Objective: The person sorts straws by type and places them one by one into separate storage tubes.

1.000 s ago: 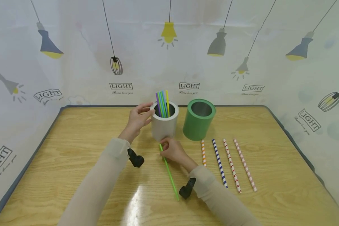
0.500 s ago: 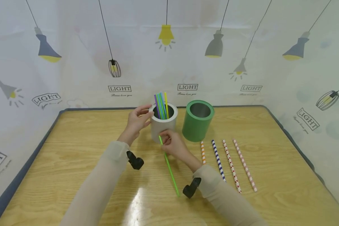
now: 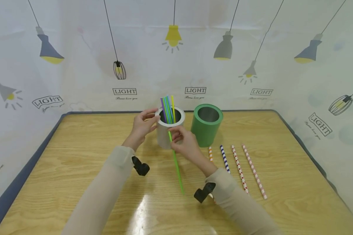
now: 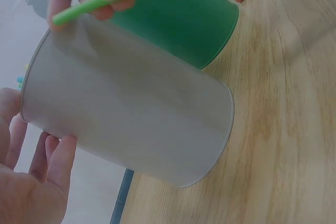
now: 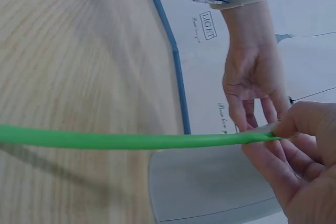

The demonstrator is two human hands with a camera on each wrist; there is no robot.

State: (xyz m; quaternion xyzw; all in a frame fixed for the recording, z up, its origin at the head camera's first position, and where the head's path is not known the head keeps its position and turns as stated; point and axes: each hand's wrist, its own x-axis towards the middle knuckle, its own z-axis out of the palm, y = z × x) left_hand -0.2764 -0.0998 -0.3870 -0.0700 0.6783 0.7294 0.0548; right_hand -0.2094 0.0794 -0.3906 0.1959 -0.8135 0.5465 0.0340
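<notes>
The left hand point(image 3: 141, 127) is at the left side of a light grey canister point(image 3: 162, 135), its fingertips touching the rim and upper wall. Several plain straws point(image 3: 167, 111) in purple, green, blue and yellow lean inside that canister. With thumb and fingers the right hand point(image 3: 188, 146) pinches a bright green straw point(image 3: 177, 169) near its upper end, in front of the canister. In the right wrist view the green straw point(image 5: 105, 139) stretches from the pinching fingertips across to the left edge. The left wrist view has the straw's tip passing over the canister's wall point(image 4: 131, 98).
Right of the grey canister stands a green canister point(image 3: 205, 132). Several patterned straws lie in a row on the wooden table point(image 3: 76, 156), among them a pink striped straw point(image 3: 254, 171) and a red-dotted straw point(image 3: 239, 169). A lamp-printed backdrop point(image 3: 147, 49) surrounds the table.
The right hand has moved up along the canister's front with the green straw, whose lower end has shifted away from the table's front. The left hand stays at the rim.
</notes>
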